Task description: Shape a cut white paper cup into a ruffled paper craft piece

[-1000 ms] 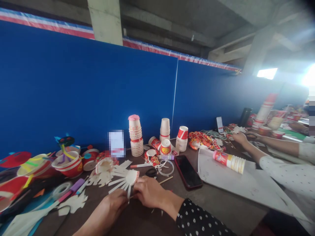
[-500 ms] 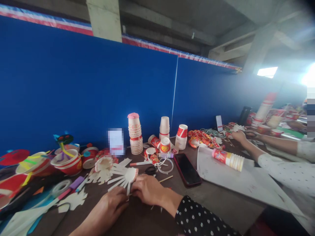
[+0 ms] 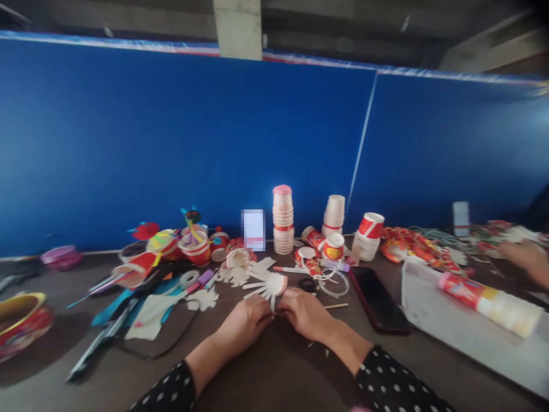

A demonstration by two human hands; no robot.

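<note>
A paper cup cut into strips lies splayed out like rays just beyond my fingers, its white strips fanning to the left. My left hand is closed, its fingertips pinching at the near strips. From the other side my right hand is also closed, its bent fingers at the cup's near edge and touching the same strip area. The fingertips of both hands nearly meet, and what lies exactly between them is partly hidden. Just behind sits another cut cup with curled white petals.
A stack of paper cups stands at the back. To the right are a dark phone, a wooden stick and a lying cup stack on a white board. Decorated cups, tape and a pen are leftward. Another person's hand is far right.
The view has swung left, so things appear farther right and more of the left tabletop shows. Both hands stay at the cut cup, with little visible change in their grip.
</note>
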